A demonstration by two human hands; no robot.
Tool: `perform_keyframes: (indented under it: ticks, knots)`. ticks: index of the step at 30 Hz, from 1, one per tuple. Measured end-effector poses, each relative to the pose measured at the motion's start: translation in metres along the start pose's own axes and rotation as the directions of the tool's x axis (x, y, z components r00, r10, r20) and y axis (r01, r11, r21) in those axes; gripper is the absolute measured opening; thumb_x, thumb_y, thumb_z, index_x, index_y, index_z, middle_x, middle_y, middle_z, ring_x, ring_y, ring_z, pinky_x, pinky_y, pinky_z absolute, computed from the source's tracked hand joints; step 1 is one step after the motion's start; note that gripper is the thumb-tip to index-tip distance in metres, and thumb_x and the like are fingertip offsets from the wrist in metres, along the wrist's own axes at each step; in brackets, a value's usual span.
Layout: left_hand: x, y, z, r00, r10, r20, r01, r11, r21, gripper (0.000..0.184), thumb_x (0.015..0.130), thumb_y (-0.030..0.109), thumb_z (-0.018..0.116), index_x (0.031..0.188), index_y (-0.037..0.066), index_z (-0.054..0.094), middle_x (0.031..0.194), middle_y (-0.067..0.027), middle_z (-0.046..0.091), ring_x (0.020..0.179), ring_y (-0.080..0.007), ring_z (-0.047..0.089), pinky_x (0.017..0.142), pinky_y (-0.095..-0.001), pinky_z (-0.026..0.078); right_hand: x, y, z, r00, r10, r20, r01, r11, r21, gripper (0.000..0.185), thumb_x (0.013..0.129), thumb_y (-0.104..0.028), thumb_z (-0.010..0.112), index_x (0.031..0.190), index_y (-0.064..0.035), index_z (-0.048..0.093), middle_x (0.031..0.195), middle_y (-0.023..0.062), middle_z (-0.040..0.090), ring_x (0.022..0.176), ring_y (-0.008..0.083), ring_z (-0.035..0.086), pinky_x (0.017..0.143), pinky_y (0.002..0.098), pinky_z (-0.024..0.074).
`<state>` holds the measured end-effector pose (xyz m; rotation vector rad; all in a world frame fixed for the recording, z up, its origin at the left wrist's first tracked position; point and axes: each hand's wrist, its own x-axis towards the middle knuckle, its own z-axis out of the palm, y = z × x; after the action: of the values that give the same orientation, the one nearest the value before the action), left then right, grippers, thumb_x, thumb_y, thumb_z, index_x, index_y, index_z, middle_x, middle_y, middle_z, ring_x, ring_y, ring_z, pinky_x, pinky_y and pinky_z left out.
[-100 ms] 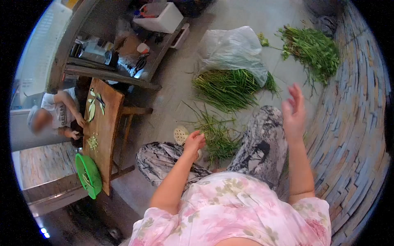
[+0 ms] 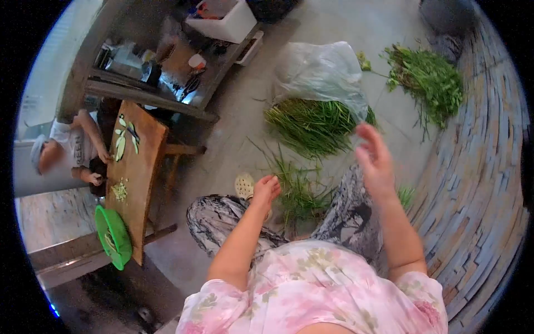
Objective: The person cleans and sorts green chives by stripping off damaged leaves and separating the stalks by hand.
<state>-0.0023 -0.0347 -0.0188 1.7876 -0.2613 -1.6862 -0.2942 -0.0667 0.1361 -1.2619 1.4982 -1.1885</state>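
Observation:
A thick bunch of long green stalks [image 2: 314,127] lies on the floor, partly under a clear plastic bag [image 2: 320,69]. Looser green stalks [image 2: 300,192] are spread between my knees. My left hand [image 2: 266,189] is beside these loose stalks with its fingers curled together; whether anything thin is between them is too small to tell. My right hand [image 2: 374,161] is raised over my right knee, near the lower right end of the bunch, fingers apart and nothing in them.
A leafy green pile [image 2: 425,80] lies at the upper right, near a stone-patterned wall [image 2: 473,167]. On the left, a person [image 2: 75,145] works at a wooden table [image 2: 142,161] with cut vegetables, a green basket [image 2: 113,238] beside it. Shelves [image 2: 214,78] stand behind.
My right hand has moved left and down, from beside the leafy pile toward the bunch. The left hand has barely moved. The view has shifted slightly.

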Motion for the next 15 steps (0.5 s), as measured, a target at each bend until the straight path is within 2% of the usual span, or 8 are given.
perform_keyframes:
  ticks: [1, 2, 5, 8, 9, 12, 14, 15]
  knots:
    - [0.019, -0.012, 0.011, 0.999, -0.032, 0.043, 0.035, 0.995, -0.094, 0.04, 0.082, 0.015, 0.061, 0.116, 0.001, 0.045, 0.081, -0.0059, 0.056, 0.069, -0.0155, 0.055, 0.059, -0.0286, 0.047, 0.008, 0.005, 0.011, 0.994, 0.054, 0.098, -0.054, 0.999, 0.005, 0.046, 0.082, -0.008, 0.054, 0.126, -0.0035, 0.042, 0.12, 0.0141, 0.051, 0.111, 0.0204, 0.048, 0.092, 0.0324, 0.0383]
    - [0.038, 0.008, -0.005, 0.999, -0.005, 0.038, 0.011, 0.988, -0.151, 0.037, 0.082, 0.014, 0.061, 0.113, 0.0, 0.046, 0.08, -0.0055, 0.055, 0.068, -0.015, 0.055, 0.059, -0.0287, 0.047, 0.023, 0.01, 0.045, 0.978, 0.074, 0.196, -0.092, 0.992, 0.083, 0.045, 0.082, -0.008, 0.054, 0.125, -0.0027, 0.043, 0.119, 0.014, 0.052, 0.11, 0.0202, 0.049, 0.09, 0.0318, 0.0399]
    - [0.086, 0.009, -0.011, 0.998, -0.045, 0.043, 0.057, 0.945, -0.322, 0.034, 0.081, 0.014, 0.062, 0.108, 0.001, 0.046, 0.077, -0.0039, 0.053, 0.065, -0.0144, 0.052, 0.059, -0.0286, 0.047, 0.048, 0.046, 0.118, 0.926, 0.227, 0.303, -0.279, 0.949, 0.143, 0.041, 0.082, -0.009, 0.056, 0.121, -0.0004, 0.046, 0.112, 0.0118, 0.056, 0.103, 0.0185, 0.053, 0.086, 0.0291, 0.0426]
    - [0.129, 0.007, 0.009, 0.997, -0.075, -0.008, 0.065, 0.913, -0.402, 0.034, 0.08, 0.015, 0.065, 0.105, 0.001, 0.046, 0.076, -0.003, 0.051, 0.064, -0.0143, 0.051, 0.057, -0.0282, 0.045, 0.077, 0.075, 0.169, 0.805, 0.456, 0.38, -0.51, 0.859, 0.05, 0.038, 0.086, -0.011, 0.052, 0.122, -0.0001, 0.045, 0.116, 0.0102, 0.054, 0.104, 0.0164, 0.052, 0.083, 0.0288, 0.043]
    - [0.142, 0.007, 0.008, 0.998, -0.07, 0.0, 0.064, 0.914, -0.401, 0.037, 0.079, 0.016, 0.066, 0.106, 0.001, 0.046, 0.076, -0.0029, 0.051, 0.063, -0.0139, 0.051, 0.057, -0.0279, 0.045, 0.082, 0.11, 0.189, 0.834, 0.409, 0.371, -0.46, 0.886, 0.057, 0.037, 0.085, -0.012, 0.054, 0.12, 0.0, 0.048, 0.112, 0.0086, 0.057, 0.099, 0.0156, 0.054, 0.078, 0.0276, 0.0439]
    - [0.184, 0.01, -0.001, 0.993, -0.104, -0.052, 0.081, 0.941, -0.327, 0.046, 0.076, 0.019, 0.069, 0.111, 0.001, 0.045, 0.081, -0.0038, 0.052, 0.065, -0.0141, 0.051, 0.058, -0.028, 0.043, 0.095, 0.173, 0.228, 0.797, 0.47, 0.379, -0.422, 0.883, -0.207, 0.036, 0.084, -0.013, 0.055, 0.117, 0.0002, 0.05, 0.11, 0.0081, 0.059, 0.097, 0.0166, 0.055, 0.079, 0.0282, 0.0443]
    - [0.206, 0.006, 0.005, 0.968, -0.194, -0.158, 0.155, 0.961, -0.23, 0.052, 0.075, 0.022, 0.071, 0.115, 0.001, 0.044, 0.09, -0.0061, 0.054, 0.072, -0.0161, 0.053, 0.063, -0.0294, 0.043, 0.108, 0.193, 0.23, 0.825, 0.443, 0.35, -0.336, 0.883, -0.327, 0.035, 0.082, -0.011, 0.054, 0.114, 0.001, 0.051, 0.107, 0.0139, 0.059, 0.098, 0.0252, 0.057, 0.083, 0.0331, 0.0448]
    - [0.215, 0.009, 0.01, 0.97, -0.18, -0.162, 0.142, 0.965, -0.22, 0.056, 0.074, 0.022, 0.072, 0.117, 0.002, 0.043, 0.096, -0.0077, 0.053, 0.079, -0.0177, 0.053, 0.068, -0.0304, 0.043, 0.118, 0.205, 0.23, 0.854, 0.403, 0.329, -0.268, 0.883, -0.386, 0.035, 0.08, -0.011, 0.054, 0.113, 0.0011, 0.052, 0.105, 0.0165, 0.059, 0.097, 0.0285, 0.057, 0.083, 0.0351, 0.0447]
